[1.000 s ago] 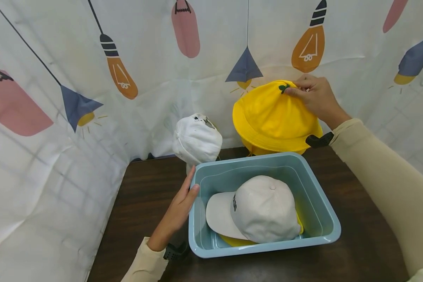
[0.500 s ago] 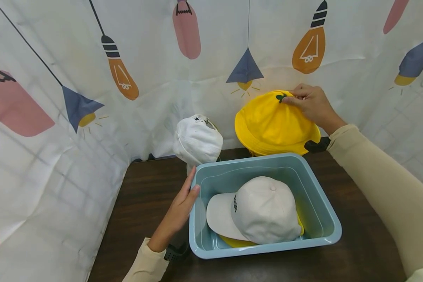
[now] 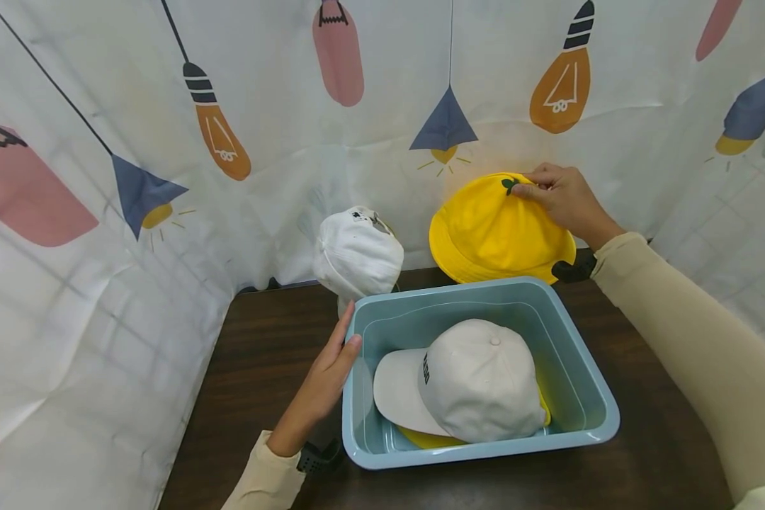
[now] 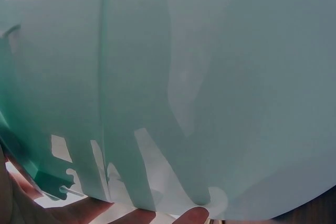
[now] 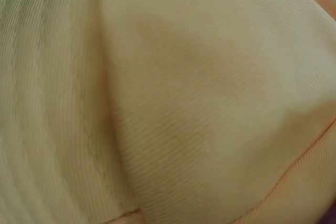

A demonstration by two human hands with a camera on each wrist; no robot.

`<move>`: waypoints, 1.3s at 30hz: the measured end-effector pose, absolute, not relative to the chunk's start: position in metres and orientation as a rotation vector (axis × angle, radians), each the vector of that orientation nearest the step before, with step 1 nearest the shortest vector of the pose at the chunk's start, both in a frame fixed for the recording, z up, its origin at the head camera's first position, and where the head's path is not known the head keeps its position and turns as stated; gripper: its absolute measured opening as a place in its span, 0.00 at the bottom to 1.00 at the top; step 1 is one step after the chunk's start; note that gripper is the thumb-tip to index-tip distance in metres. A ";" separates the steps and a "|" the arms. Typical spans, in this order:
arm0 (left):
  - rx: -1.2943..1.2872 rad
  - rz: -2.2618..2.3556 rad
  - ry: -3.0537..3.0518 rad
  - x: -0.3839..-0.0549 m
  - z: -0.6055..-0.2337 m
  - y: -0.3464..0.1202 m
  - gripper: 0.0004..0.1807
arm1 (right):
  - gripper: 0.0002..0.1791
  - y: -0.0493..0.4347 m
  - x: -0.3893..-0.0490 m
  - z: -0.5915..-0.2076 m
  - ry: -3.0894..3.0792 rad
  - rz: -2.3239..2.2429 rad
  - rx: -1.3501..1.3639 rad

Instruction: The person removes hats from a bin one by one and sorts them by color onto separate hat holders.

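My right hand [image 3: 564,200] pinches the crown of a yellow bucket hat [image 3: 503,227] with a green leaf mark, behind the basin; its brim overlaps the basin's back rim in the head view. Yellow hat fabric [image 5: 184,87] fills the right wrist view, where the fingers are hidden. My left hand [image 3: 321,375] rests against the left side of the light blue plastic basin [image 3: 352,397], fingers fairly straight along the outer wall. Fingertips [image 4: 191,216] show against that wall [image 4: 157,77] in the left wrist view. In the basin a white baseball cap [image 3: 478,382] lies over something yellow [image 3: 430,438].
Another white cap [image 3: 360,251] sits raised behind the basin's back left corner. The dark wooden table [image 3: 261,347] ends at a white curtain [image 3: 280,142] printed with lamps and bulbs, which also runs along the left and right sides.
My right hand has lowered the yellow bucket hat a little behind the basin, keeping its pinch on the crown. The left hand and the basin have stayed put.
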State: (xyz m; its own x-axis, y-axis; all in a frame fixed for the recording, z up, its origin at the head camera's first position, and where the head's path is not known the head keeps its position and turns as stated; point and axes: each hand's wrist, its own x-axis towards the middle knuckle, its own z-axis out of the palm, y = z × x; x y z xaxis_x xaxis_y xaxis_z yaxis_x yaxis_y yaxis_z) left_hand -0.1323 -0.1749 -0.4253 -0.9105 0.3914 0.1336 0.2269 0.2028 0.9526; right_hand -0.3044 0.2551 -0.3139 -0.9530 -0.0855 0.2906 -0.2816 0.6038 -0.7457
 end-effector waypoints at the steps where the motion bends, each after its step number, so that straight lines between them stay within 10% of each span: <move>1: 0.602 1.803 2.326 -0.132 -0.425 -0.175 0.35 | 0.27 0.255 -0.304 -0.314 -2.613 1.275 0.299; 24: 0.597 1.593 2.479 -0.133 -0.415 -0.179 0.37 | 0.33 0.257 -0.299 -0.325 -2.740 1.184 0.281; 39: 0.825 0.695 3.071 -0.175 -0.298 -0.120 0.34 | 0.25 0.295 -0.262 -0.329 -2.488 1.124 0.197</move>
State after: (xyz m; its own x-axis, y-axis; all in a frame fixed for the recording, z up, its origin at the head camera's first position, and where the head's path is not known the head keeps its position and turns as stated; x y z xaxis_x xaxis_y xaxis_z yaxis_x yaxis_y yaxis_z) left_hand -0.1753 -0.1201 -0.2985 -0.8653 0.4527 0.2150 0.5012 0.7808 0.3731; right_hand -0.2624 0.2951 -0.3289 -0.9095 0.0357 0.4142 -0.2872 0.6664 -0.6881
